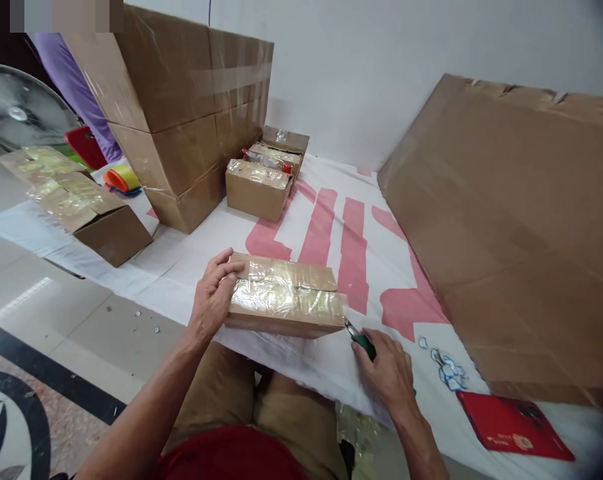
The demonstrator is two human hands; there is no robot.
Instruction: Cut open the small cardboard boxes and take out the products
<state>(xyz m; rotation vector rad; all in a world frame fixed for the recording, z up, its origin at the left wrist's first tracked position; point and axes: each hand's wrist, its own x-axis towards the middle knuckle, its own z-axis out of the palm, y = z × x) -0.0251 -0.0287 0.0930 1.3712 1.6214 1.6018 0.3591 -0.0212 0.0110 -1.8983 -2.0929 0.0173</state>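
A long cardboard box (276,323) with clear, shiny tape over its top flaps lies at the table's front edge. My left hand (214,293) grips its left end, with the fingers on top. In my right hand (389,367) is a green-handled cutter (364,344). Its short metal tip is at the box's right front corner, by a loose end of tape. Whether the tip touches the box I cannot tell. My fingers hide much of the handle.
Large taped cartons (181,80) are stacked at the back left. Smaller boxes (256,190) stand beside them, and another taped box (114,230) lies at left. A big cardboard sheet (521,233) leans at right, near a red phone (514,425). A fan (19,113) and a person's purple-clothed leg (76,87) are beyond.
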